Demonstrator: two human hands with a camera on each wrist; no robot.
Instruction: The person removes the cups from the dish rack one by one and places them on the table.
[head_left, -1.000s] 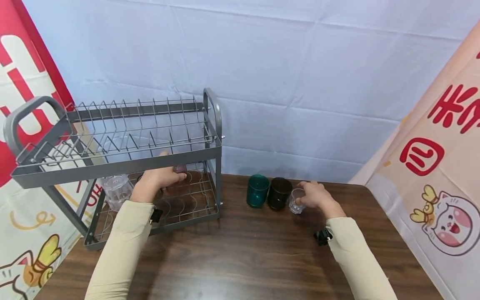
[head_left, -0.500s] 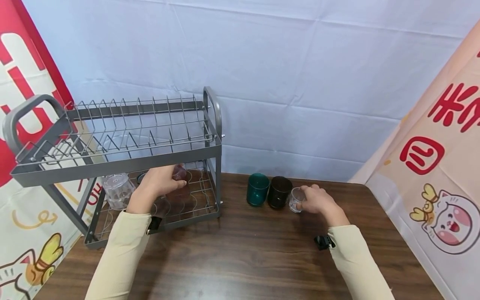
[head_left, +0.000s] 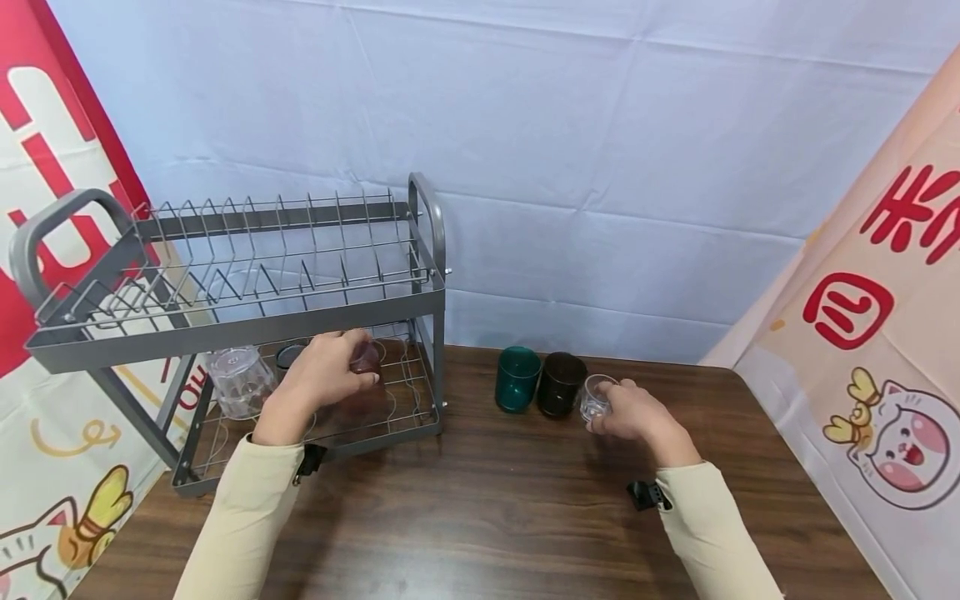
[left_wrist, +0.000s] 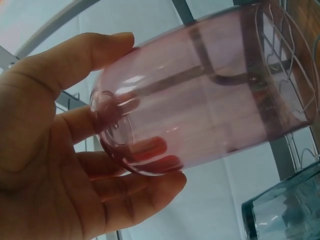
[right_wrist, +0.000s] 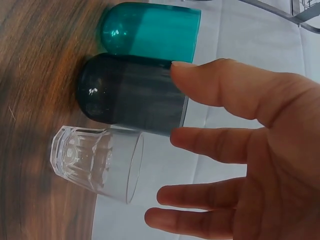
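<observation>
My left hand (head_left: 321, 379) holds a see-through pink cup (left_wrist: 185, 90) by its base end, thumb on one side and fingers on the other. The cup (head_left: 365, 358) is upside down inside the lower tier of the grey dish rack (head_left: 247, 331). Its rim lies close to the wires; whether it touches them I cannot tell. My right hand (head_left: 637, 417) hovers by a small clear glass (right_wrist: 97, 162) on the table, fingers spread and apart from it in the right wrist view. Beside that glass stand a dark cup (right_wrist: 132, 92) and a teal cup (right_wrist: 155, 30), all upright.
An upturned clear faceted glass (head_left: 242, 383) stands at the left of the lower tier. A bluish glass (left_wrist: 285, 207) is near the pink cup. The rack's upper tier overhangs the left hand. A pale cloth (head_left: 600, 167) hangs behind the wooden table (head_left: 510, 517).
My left hand has come slightly nearer and to the right, still holding the pink cup. My right hand has drawn a little toward me around the clear glass.
</observation>
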